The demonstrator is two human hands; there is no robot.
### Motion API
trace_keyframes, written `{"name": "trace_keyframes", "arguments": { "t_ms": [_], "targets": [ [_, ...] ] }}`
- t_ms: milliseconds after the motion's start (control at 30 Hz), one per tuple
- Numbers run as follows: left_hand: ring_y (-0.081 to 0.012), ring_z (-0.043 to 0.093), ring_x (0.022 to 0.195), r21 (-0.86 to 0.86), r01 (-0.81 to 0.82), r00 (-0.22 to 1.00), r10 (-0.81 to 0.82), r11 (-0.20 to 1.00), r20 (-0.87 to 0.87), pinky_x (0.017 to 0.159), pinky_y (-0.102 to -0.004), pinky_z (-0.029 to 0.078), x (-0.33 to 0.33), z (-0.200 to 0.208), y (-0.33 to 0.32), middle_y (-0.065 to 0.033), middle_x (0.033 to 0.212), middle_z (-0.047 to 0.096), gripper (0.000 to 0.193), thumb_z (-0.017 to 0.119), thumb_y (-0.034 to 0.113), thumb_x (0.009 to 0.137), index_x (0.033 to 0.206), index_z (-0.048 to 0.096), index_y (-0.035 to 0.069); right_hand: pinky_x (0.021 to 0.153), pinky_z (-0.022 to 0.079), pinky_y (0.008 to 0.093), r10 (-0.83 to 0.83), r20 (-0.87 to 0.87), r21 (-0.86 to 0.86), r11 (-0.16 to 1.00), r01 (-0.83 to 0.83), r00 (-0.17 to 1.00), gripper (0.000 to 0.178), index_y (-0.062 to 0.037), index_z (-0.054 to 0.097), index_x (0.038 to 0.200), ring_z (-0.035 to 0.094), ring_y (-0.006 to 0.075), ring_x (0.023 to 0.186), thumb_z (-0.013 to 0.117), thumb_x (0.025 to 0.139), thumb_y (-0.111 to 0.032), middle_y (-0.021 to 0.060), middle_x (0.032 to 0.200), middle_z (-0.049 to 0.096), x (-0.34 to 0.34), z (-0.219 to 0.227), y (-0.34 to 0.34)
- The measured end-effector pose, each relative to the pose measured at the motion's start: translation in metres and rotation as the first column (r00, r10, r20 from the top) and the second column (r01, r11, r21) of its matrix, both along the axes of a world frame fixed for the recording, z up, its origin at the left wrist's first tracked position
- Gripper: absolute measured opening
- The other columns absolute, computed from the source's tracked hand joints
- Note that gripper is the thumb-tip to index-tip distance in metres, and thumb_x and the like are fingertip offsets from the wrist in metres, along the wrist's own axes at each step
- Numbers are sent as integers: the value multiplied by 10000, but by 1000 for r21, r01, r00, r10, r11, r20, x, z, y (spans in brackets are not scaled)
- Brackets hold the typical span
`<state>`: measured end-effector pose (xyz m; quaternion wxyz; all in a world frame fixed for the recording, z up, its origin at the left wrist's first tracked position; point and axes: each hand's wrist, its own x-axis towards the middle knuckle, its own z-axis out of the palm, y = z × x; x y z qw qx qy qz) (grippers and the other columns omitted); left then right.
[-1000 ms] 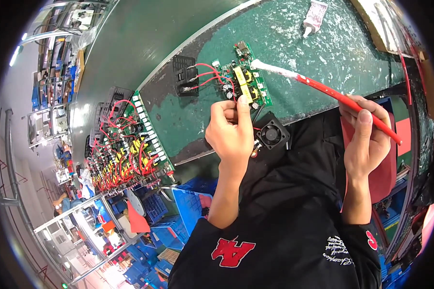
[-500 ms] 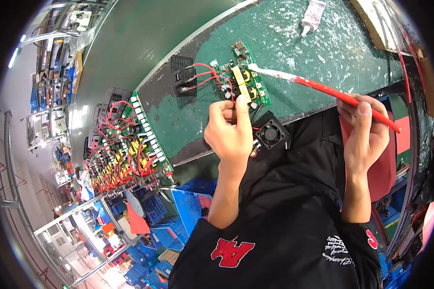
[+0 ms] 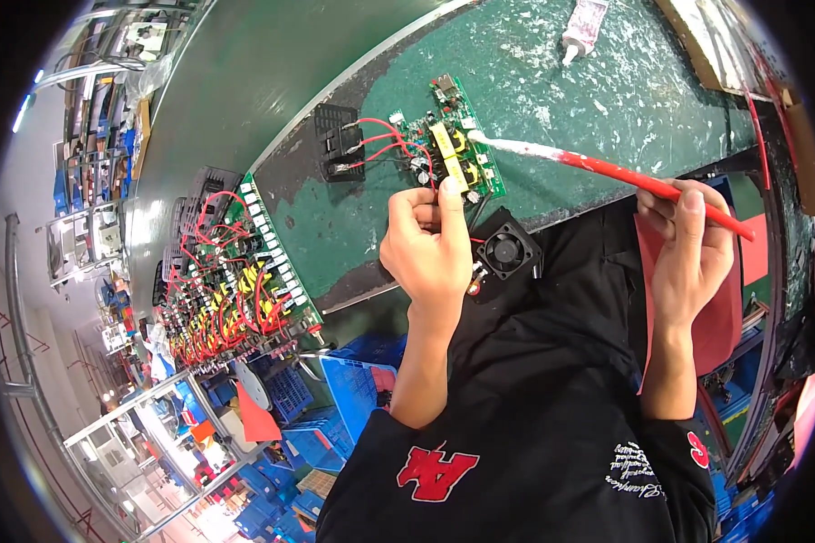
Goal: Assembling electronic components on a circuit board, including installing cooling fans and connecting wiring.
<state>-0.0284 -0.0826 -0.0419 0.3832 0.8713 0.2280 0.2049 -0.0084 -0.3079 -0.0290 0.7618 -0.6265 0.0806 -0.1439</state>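
A green circuit board [image 3: 487, 163] with yellow transformers and white parts along its right edge lies on the worktop [image 3: 552, 100]. My left hand [image 3: 427, 237] pinches the board's near end, thumb by the yellow block. In my right hand [image 3: 693, 237] is a long red stick [image 3: 607, 167], its far half smeared with white paste. The stick's tip is at the white parts on the board's right edge; whether it touches cannot be told. Red wires link the board to a black socket panel [image 3: 339, 143] on its left. A small black fan [image 3: 509, 252] hangs at the worktop's near edge.
Many wired circuit boards [image 3: 231, 281] stand in a row at the left. A white paste tube [image 3: 583, 29] lies at the far side, near a box [image 3: 724, 45] at far right. Blue crates [image 3: 349, 394] sit below left. A red stool seat [image 3: 720, 317] is at my right.
The stick's tip has shifted slightly nearer along the board's right edge, and my right hand has moved a little with it. My left hand keeps its pinch on the board.
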Motion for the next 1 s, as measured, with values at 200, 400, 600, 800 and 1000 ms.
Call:
{"name": "trace_keyframes", "arguments": {
  "t_ms": [200, 400, 600, 800, 1000],
  "targets": [
    [-176, 612, 537, 2, -31, 999, 31, 1000, -26, 535, -325, 463, 0, -4, 0, -69, 611, 634, 262, 714, 258, 893, 851, 611, 21, 794, 566, 316, 7, -23, 15, 1000, -6, 1000, 262, 63, 571, 1050, 682, 197, 826, 482, 1037, -184, 144, 931, 648, 1, -3, -6],
    [-182, 615, 540, 13, -27, 999, 27, 1000, -20, 544, -326, 468, 0, -2, 0, -71, 610, 635, 267, 715, 263, 892, 850, 609, 21, 786, 564, 309, 5, -53, 7, 1000, -4, 999, 270, 67, 569, 1056, 680, 208, 842, 489, 1036, -190, 146, 943, 641, 0, -3, 1],
    [-174, 605, 525, -1, -25, 1000, 25, 1000, 4, 535, -321, 461, 0, -3, -1, -67, 600, 628, 262, 718, 250, 891, 845, 601, 20, 825, 568, 341, -5, -17, -6, 1000, 5, 1000, 267, 69, 562, 1073, 680, 219, 861, 485, 1036, -184, 150, 959, 640, -2, -3, 1],
    [-161, 596, 513, 3, -14, 1000, 14, 1000, 22, 518, -313, 452, 0, -7, 1, -69, 593, 624, 258, 722, 244, 889, 844, 600, 21, 820, 558, 328, 40, 20, 22, 999, -40, 999, 233, 58, 549, 1057, 654, 221, 858, 479, 1035, -164, 162, 986, 635, -9, -5, -8],
    [-165, 592, 506, 22, -20, 1000, 19, 1000, 20, 515, -309, 449, 0, -5, 1, -65, 586, 619, 265, 723, 254, 887, 845, 602, 23, 791, 556, 322, 95, 12, 36, 995, -96, 995, 217, 45, 545, 1051, 653, 233, 881, 479, 1034, -161, 171, 1001, 629, -13, -3, -10]
  ]
}}
